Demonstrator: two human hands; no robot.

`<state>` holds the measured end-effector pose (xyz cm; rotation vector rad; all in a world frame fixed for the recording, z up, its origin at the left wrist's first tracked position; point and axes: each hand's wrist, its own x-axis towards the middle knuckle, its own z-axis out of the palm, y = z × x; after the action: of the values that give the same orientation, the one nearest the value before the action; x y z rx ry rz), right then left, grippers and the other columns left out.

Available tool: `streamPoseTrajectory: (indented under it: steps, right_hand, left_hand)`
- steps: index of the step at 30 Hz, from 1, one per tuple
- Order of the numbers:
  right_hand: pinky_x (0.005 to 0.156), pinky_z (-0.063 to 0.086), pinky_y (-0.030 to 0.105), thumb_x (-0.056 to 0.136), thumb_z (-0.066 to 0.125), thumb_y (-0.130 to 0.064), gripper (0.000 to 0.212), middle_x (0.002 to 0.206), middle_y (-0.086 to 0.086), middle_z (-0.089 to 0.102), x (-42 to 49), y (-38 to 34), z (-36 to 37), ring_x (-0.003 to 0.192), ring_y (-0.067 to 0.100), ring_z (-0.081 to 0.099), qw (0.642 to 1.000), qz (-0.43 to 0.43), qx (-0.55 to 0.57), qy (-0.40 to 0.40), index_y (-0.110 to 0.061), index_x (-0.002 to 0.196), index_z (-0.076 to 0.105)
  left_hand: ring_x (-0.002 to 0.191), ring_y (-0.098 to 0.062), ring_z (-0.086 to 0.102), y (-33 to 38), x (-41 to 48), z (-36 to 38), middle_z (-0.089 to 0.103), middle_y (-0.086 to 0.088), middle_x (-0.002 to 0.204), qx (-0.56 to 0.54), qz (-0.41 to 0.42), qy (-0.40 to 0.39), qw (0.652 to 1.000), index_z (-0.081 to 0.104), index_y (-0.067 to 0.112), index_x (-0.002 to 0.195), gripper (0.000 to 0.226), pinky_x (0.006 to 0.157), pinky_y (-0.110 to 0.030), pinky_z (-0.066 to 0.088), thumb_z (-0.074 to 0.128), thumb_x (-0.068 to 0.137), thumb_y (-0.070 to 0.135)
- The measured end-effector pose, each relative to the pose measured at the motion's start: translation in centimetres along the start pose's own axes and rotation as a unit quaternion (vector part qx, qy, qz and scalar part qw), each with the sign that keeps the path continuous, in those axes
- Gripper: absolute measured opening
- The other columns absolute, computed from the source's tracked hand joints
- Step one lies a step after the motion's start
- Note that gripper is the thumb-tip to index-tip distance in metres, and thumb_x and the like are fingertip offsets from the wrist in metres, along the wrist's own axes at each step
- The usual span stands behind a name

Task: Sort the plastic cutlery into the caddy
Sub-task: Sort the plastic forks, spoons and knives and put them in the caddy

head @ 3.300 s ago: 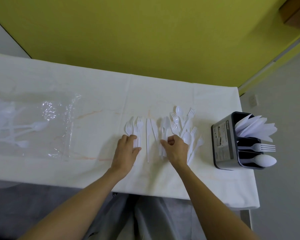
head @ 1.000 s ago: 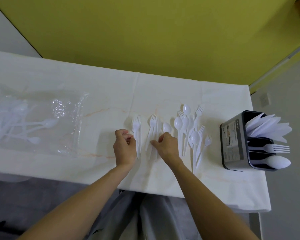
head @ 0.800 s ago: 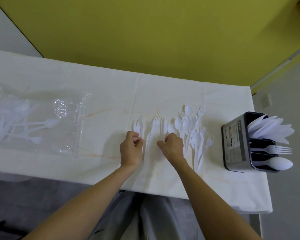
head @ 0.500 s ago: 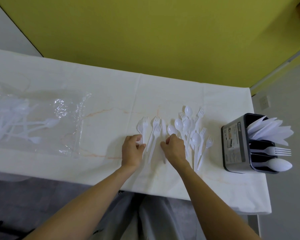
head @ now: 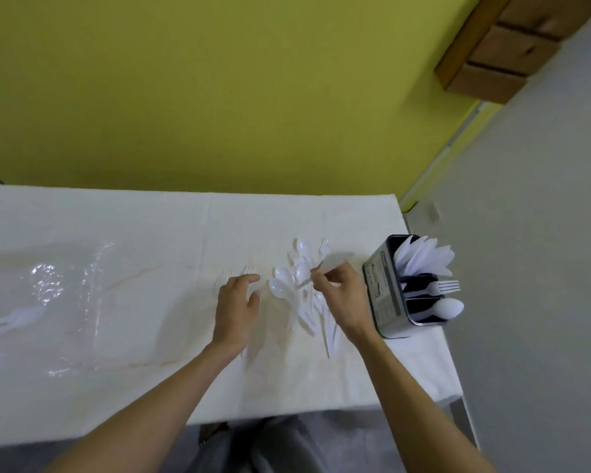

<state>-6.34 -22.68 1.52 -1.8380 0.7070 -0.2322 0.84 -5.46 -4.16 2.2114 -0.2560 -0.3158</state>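
Note:
White plastic spoons and forks [head: 289,288] lie in a loose pile on the white table [head: 151,227], between my two hands. My left hand [head: 236,308] rests flat with relaxed fingers over a few forks [head: 249,269] at the pile's left. My right hand [head: 343,293] is raised slightly above the pile and pinches one white piece of cutlery [head: 333,261]; blur hides whether it is a knife or a spoon. The dark grey caddy [head: 379,295] stands just right of that hand, with white knives, a fork and a spoon in separate compartments.
A clear plastic bag [head: 48,302] with more white cutlery lies at the table's left. The caddy stands close to the table's right edge, with grey floor beyond it. A yellow wall runs behind the table.
My right hand has moved right toward the caddy and lifted one white piece from the pile. My left hand has flattened over the forks. The camera has tilted up.

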Motion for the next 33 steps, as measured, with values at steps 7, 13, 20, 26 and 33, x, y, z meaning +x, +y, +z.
streamPoseTrajectory:
  steps: [7,13,20,26,33]
  right_hand:
    - [0.067,0.049,0.013,0.092,0.064,-0.023,0.013,0.082,-0.007,0.071,-1.2,-2.7,-10.6,0.075,0.006,0.068,0.959,-0.073,-0.004,0.274,-0.023,0.096,0.052]
    - [0.072,0.048,0.014,0.091,0.064,-0.018,0.009,0.082,-0.003,0.066,-0.1,-0.2,-13.8,0.076,0.012,0.062,0.941,-0.03,-0.073,0.328,-0.013,0.093,0.057]
    - [0.07,0.046,0.024,0.095,0.06,-0.024,0.015,0.091,0.0,0.065,1.3,2.4,-12.3,0.08,0.014,0.061,0.954,-0.015,-0.125,0.273,-0.01,0.101,0.063]
    - [0.064,0.039,0.017,0.094,0.06,-0.012,0.007,0.086,0.002,0.059,1.1,2.5,-11.0,0.067,0.012,0.051,0.932,-0.102,-0.154,0.311,-0.009,0.099,0.063]
    - [0.076,0.052,0.031,0.095,0.058,-0.02,0.018,0.107,0.005,0.064,-0.5,7.9,-4.6,0.089,0.022,0.064,0.95,-0.041,-0.306,-0.044,-0.011,0.109,0.065]
  left_hand:
    - [0.115,-0.015,0.045,7.1,0.6,3.2,0.053,0.006,0.124,-0.018,0.11,-0.065,0.992,0.061,0.023,0.118,0.025,0.092,-0.022,0.038,0.052,0.096,0.014]
    - [0.118,-0.016,0.046,9.0,0.4,4.8,0.055,0.004,0.126,-0.012,0.128,-0.082,0.988,0.061,0.023,0.117,0.025,0.098,-0.026,0.039,0.051,0.096,0.015]
    - [0.118,-0.017,0.045,7.9,0.2,4.5,0.056,0.004,0.124,0.01,0.107,-0.076,0.991,0.062,0.02,0.116,0.024,0.095,-0.023,0.036,0.052,0.096,0.013]
    - [0.118,-0.019,0.048,4.9,0.4,3.6,0.058,0.003,0.121,0.022,0.081,-0.079,0.993,0.063,0.022,0.113,0.024,0.094,-0.026,0.039,0.053,0.095,0.011]
    - [0.142,-0.02,0.027,1.3,-1.4,4.4,0.034,0.001,0.152,0.161,0.143,-0.233,0.948,0.039,0.021,0.144,0.045,0.114,-0.029,0.024,0.046,0.099,0.021]
